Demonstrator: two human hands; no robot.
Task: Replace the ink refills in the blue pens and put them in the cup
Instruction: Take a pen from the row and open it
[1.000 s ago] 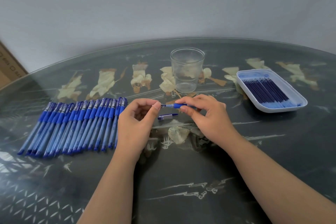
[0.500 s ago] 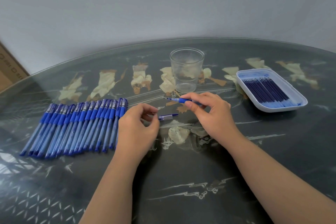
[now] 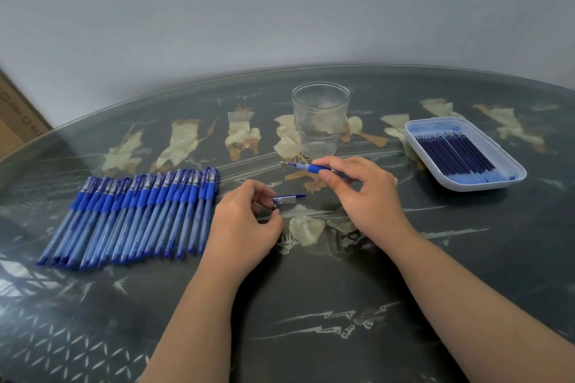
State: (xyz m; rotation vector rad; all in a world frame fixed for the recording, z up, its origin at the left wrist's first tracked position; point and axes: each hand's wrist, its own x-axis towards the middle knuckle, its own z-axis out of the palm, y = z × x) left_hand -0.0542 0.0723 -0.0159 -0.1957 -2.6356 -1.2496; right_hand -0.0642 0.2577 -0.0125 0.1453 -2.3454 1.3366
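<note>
Between pen row (image 3: 140,211) and refill tray (image 3: 485,185), right hand (image 3: 370,196) pinches a pen (image 3: 314,168) before the cup (image 3: 320,121); left hand (image 3: 245,224) curls at the cap (image 3: 287,198), grip unclear

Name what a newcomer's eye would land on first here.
The long row of blue pens lying side by side at the left of the table stands out first. At centre the right hand holds one uncapped pen just in front of the empty clear cup, with the left hand at a cap on the table. A white tray of dark refills sits at the right.
</note>
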